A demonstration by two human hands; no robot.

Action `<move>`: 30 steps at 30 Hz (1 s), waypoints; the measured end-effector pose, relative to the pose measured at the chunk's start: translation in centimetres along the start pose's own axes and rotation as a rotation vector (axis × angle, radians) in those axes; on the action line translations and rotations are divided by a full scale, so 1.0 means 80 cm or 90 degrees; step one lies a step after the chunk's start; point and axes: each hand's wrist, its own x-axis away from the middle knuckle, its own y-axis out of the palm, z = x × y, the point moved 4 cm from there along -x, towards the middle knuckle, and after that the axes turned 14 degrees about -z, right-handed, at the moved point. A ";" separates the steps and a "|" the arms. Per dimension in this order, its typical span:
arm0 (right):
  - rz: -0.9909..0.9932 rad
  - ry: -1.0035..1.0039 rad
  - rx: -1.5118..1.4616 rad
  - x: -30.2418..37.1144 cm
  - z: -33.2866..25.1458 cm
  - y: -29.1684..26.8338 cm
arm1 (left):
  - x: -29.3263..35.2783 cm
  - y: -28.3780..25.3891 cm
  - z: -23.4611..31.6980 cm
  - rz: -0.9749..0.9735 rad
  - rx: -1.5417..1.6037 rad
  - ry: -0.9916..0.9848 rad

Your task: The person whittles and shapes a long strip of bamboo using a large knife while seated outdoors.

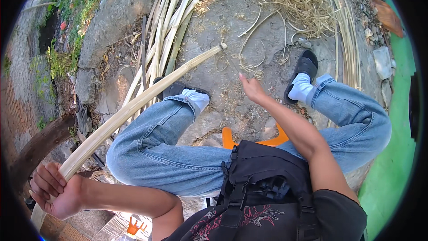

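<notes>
My left hand (54,190), at the lower left, is wrapped round a long pale strip of split bamboo (142,100). The strip slants up and away across my left leg, and its far end hangs over the ground ahead of me. My right hand (253,89) is closed in front of my knees. From it a thin, dark, narrow blade (233,66), apparently a knife, points toward the far end of the strip. The fingers hide its handle. I cannot tell whether blade and bamboo touch.
Split bamboo lengths (167,31) lie in a pile at the far left. Curly shavings (294,4) are heaped at the back, beside thin strips (347,40) on the right. Orange stool legs (228,138) show beneath me. A large rock (120,13) stands left, a green surface (397,151) right.
</notes>
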 end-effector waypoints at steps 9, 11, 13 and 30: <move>-0.086 -0.339 -0.009 0.041 -0.093 0.030 | -0.001 -0.023 -0.004 0.033 -0.007 0.007; 0.012 -0.084 -0.059 -0.006 -0.018 0.025 | 0.000 -0.031 -0.007 0.059 -0.031 0.017; 0.000 0.021 -0.018 -0.031 0.038 -0.009 | -0.001 -0.031 -0.012 0.085 -0.058 0.036; -0.008 -0.097 -0.061 0.007 -0.010 0.010 | 0.009 -0.015 -0.019 0.489 -0.428 -0.019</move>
